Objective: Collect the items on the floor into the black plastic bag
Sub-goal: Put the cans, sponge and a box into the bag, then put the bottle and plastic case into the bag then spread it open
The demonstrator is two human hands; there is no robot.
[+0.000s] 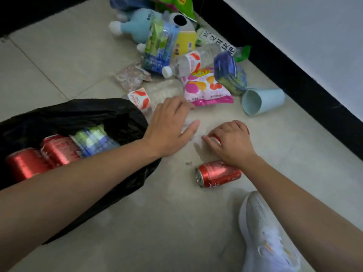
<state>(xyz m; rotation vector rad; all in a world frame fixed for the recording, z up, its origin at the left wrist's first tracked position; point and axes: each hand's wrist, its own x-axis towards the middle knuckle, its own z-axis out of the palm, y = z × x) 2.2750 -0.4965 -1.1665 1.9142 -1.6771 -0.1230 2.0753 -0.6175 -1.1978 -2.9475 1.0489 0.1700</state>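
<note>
So nearest, a red aluminium soda can (218, 173) lies on its side on the pale floor tile (59, 61). Right hand (232, 143) is clamped over another red can (215, 138). Left hand (170, 126) is spread flat, gripping nothing. The crinkly black plastic bag (82, 114) sits at 9 o'clock, mouth open, two red cans inside. The litter pile is at 12 o'clock.

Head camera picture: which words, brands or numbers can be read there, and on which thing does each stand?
None can be read for certain.
White packet: large black characters, too blurred to quote.
Red cans: white script, unreadable.
Bottle labels, pink snack bag, blue plush toy: print too small or blurred.
</note>
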